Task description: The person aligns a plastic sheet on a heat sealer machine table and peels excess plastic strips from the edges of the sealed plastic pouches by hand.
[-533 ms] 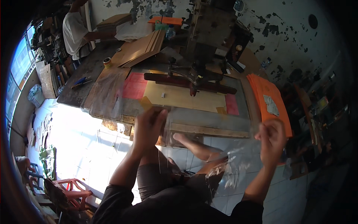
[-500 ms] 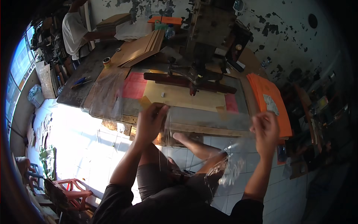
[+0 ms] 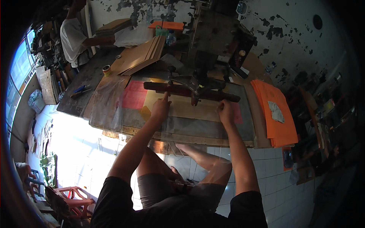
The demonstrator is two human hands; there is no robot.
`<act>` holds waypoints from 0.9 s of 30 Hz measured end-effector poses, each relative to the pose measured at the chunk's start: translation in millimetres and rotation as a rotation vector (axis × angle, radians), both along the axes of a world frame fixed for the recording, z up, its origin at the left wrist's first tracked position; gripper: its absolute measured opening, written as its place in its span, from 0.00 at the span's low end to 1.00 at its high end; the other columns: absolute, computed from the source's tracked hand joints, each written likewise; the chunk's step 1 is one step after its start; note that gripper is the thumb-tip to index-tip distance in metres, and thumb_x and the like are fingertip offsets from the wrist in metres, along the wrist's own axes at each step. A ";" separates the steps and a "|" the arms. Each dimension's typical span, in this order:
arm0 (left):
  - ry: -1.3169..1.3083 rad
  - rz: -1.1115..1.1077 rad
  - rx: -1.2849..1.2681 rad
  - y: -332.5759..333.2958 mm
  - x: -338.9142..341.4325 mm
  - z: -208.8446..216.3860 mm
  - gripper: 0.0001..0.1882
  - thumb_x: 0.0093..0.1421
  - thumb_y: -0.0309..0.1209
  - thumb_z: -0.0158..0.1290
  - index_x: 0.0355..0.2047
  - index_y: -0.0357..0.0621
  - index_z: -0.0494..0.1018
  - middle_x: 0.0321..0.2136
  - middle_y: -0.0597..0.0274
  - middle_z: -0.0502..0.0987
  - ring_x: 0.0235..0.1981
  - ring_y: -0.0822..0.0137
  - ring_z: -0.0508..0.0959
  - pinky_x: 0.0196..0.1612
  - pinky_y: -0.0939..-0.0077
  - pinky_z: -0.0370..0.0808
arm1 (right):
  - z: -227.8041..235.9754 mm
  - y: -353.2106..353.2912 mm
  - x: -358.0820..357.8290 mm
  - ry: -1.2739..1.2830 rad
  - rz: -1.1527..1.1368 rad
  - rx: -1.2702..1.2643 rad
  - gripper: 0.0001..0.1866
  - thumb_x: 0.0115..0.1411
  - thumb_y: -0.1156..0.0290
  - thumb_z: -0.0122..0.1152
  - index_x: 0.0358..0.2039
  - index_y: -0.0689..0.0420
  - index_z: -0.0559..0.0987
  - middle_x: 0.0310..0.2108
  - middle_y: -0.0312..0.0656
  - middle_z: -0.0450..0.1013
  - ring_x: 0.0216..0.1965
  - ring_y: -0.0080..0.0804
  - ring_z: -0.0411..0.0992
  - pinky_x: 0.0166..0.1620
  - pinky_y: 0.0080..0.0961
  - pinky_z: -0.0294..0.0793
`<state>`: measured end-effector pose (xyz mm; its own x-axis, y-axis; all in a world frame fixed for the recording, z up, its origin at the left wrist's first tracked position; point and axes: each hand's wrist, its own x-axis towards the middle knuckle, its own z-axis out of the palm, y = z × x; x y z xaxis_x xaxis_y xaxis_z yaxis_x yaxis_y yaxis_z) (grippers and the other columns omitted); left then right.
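Over the front of the workbench [image 3: 68,102], we have both bare hands just below the dark red bar [image 3: 182,91] of a heavy press [image 3: 213,38]. Our left hand [image 3: 161,109] has its index finger stretched up to the bar, the other fingers curled; whether it pinches anything we cannot tell. Our right hand [image 3: 227,112] has its fingers bunched together near the bar's right end; we cannot tell whether they grip the film. That clear plastic film [image 3: 194,127] spreads between our hands, across the front of the grey bed [image 3: 243,131], and hangs past the bench edge toward our lap. Under the bar lies a cream sheet [image 3: 186,108], with a pink sheet [image 3: 134,95] at its left. Farther left, loose clear plastic [image 3: 108,100] drapes over the bench near a blue-handled tool [image 3: 80,90]. At right rest orange sheets [image 3: 283,129], a crumpled pale scrap [image 3: 275,111] on top. Beyond brown cardboard panels [image 3: 141,57], a co-worker [image 3: 72,40] stands at the bench.
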<state>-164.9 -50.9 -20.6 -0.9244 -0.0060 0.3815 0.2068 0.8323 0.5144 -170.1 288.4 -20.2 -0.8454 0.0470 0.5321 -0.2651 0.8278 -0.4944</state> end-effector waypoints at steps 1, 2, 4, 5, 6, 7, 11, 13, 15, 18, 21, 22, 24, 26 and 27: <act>-0.003 -0.008 0.001 0.7 -2.8 0.7 0.12 0.66 0.34 0.53 0.44 0.38 0.74 0.28 0.41 0.81 0.35 0.40 0.82 0.39 0.47 0.77 | -1.2 2.1 0.0 -0.003 -0.008 0.001 0.08 0.53 0.79 0.66 0.31 0.61 0.75 0.31 0.50 0.74 0.37 0.52 0.76 0.40 0.44 0.74; -0.007 -0.055 0.008 -0.4 -5.5 1.2 0.10 0.65 0.32 0.52 0.41 0.39 0.73 0.28 0.41 0.80 0.34 0.40 0.82 0.38 0.47 0.78 | -2.5 4.8 0.2 0.042 -0.023 0.035 0.08 0.52 0.79 0.67 0.31 0.61 0.75 0.31 0.50 0.74 0.38 0.53 0.75 0.39 0.45 0.74; -0.020 -0.103 0.017 -4.3 -11.5 -2.3 0.08 0.64 0.31 0.50 0.38 0.39 0.73 0.27 0.41 0.80 0.33 0.40 0.82 0.37 0.47 0.78 | -3.7 4.9 1.4 0.078 -0.039 0.071 0.08 0.52 0.78 0.67 0.31 0.60 0.75 0.31 0.50 0.73 0.38 0.54 0.75 0.39 0.46 0.74; -0.057 -0.089 -0.085 -7.7 -14.2 -6.2 0.08 0.63 0.31 0.51 0.38 0.41 0.73 0.28 0.43 0.80 0.34 0.40 0.82 0.38 0.48 0.78 | -3.5 2.1 2.7 0.102 -0.043 0.101 0.09 0.53 0.77 0.68 0.32 0.59 0.75 0.33 0.48 0.74 0.38 0.53 0.75 0.39 0.45 0.74; -0.094 -0.075 -0.187 -9.0 -16.3 -10.7 0.08 0.61 0.30 0.51 0.39 0.42 0.74 0.28 0.45 0.80 0.36 0.41 0.82 0.38 0.49 0.78 | -3.4 -0.9 4.0 0.126 -0.047 0.131 0.09 0.54 0.76 0.68 0.33 0.58 0.75 0.35 0.47 0.74 0.39 0.52 0.76 0.39 0.44 0.75; -0.099 -0.085 -0.187 -5.3 -17.0 -9.7 0.08 0.61 0.30 0.51 0.39 0.42 0.74 0.28 0.45 0.80 0.36 0.41 0.82 0.38 0.49 0.78 | -4.0 -0.7 4.8 0.119 -0.056 0.132 0.09 0.54 0.76 0.68 0.33 0.58 0.75 0.35 0.47 0.74 0.39 0.52 0.76 0.39 0.44 0.75; -0.055 -0.067 -0.256 1.1 -13.0 -6.6 0.07 0.60 0.28 0.50 0.37 0.40 0.74 0.30 0.45 0.80 0.34 0.44 0.83 0.37 0.52 0.80 | -4.7 2.0 4.4 0.143 -0.030 0.193 0.06 0.55 0.77 0.66 0.34 0.58 0.78 0.35 0.47 0.74 0.39 0.52 0.75 0.40 0.44 0.75; -0.038 -0.060 -0.291 1.9 -9.7 -5.6 0.07 0.60 0.27 0.50 0.37 0.40 0.75 0.30 0.46 0.80 0.34 0.45 0.84 0.37 0.53 0.80 | -5.6 3.9 4.1 0.144 -0.003 0.202 0.06 0.56 0.78 0.65 0.35 0.58 0.80 0.35 0.47 0.73 0.39 0.52 0.75 0.40 0.44 0.75; -0.015 -0.076 -0.425 2.4 -6.1 -5.1 0.11 0.58 0.25 0.52 0.41 0.42 0.77 0.33 0.48 0.79 0.35 0.49 0.84 0.38 0.56 0.81 | -5.7 6.8 3.7 0.105 0.047 0.232 0.08 0.57 0.79 0.63 0.38 0.59 0.81 0.37 0.48 0.73 0.41 0.51 0.75 0.42 0.43 0.76; 0.014 -0.078 -0.552 7.6 3.7 3.1 0.16 0.55 0.25 0.53 0.45 0.43 0.77 0.37 0.51 0.77 0.39 0.53 0.82 0.40 0.60 0.80 | -5.0 11.7 4.2 0.085 0.102 0.259 0.10 0.56 0.81 0.62 0.40 0.60 0.82 0.39 0.48 0.73 0.42 0.50 0.75 0.43 0.42 0.76; 0.071 -0.053 -0.589 8.1 11.6 0.9 0.17 0.55 0.25 0.52 0.46 0.43 0.78 0.43 0.51 0.74 0.44 0.55 0.78 0.44 0.62 0.77 | -0.9 13.0 2.8 0.099 0.183 0.294 0.13 0.54 0.84 0.60 0.40 0.60 0.81 0.40 0.47 0.73 0.44 0.50 0.75 0.45 0.41 0.76; 0.066 -0.052 -0.589 6.9 11.4 -1.4 0.17 0.55 0.25 0.52 0.46 0.43 0.78 0.43 0.51 0.74 0.44 0.55 0.78 0.44 0.62 0.77 | -0.1 13.8 3.0 0.095 0.186 0.293 0.13 0.54 0.84 0.60 0.40 0.60 0.81 0.40 0.47 0.73 0.44 0.50 0.75 0.45 0.41 0.76; 0.207 -0.050 -0.602 4.6 8.5 -5.2 0.13 0.56 0.29 0.53 0.41 0.41 0.77 0.45 0.52 0.73 0.46 0.58 0.75 0.45 0.64 0.73 | 1.9 14.5 4.0 0.065 0.233 0.302 0.16 0.50 0.87 0.58 0.40 0.61 0.82 0.42 0.47 0.73 0.48 0.49 0.74 0.48 0.42 0.75; 0.269 -0.075 -0.637 5.0 7.8 -4.7 0.13 0.55 0.30 0.53 0.40 0.41 0.77 0.44 0.53 0.73 0.45 0.59 0.74 0.46 0.65 0.71 | 0.7 17.8 3.5 0.064 0.256 0.295 0.17 0.49 0.87 0.58 0.40 0.61 0.81 0.43 0.46 0.73 0.48 0.49 0.73 0.49 0.41 0.76; 0.332 -0.099 -0.671 5.3 8.0 -4.1 0.13 0.55 0.30 0.53 0.40 0.40 0.78 0.43 0.53 0.72 0.45 0.59 0.74 0.46 0.66 0.70 | 0.5 19.6 3.3 0.063 0.279 0.289 0.17 0.48 0.87 0.58 0.39 0.61 0.81 0.43 0.46 0.74 0.49 0.49 0.73 0.49 0.41 0.76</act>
